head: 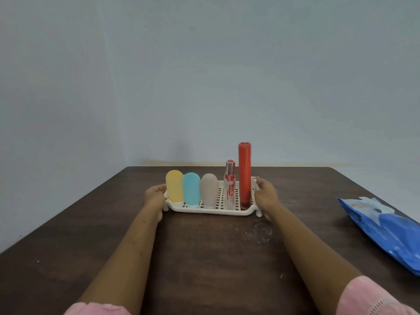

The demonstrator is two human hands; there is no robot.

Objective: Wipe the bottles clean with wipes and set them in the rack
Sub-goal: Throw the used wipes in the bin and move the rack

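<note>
A white slotted rack sits on the dark wooden table, far from me. Standing in it from left to right are a yellow bottle, a blue bottle, a beige bottle, a small clear spray bottle with a red cap and a tall red bottle. My left hand grips the rack's left end. My right hand grips its right end. A blue pack of wipes lies at the table's right edge, with a white wipe sticking out of its top.
The table's far edge meets a plain grey wall just behind the rack. Small white specks dot the tabletop in front of the rack's right corner. My pink sleeves show at the bottom of the view.
</note>
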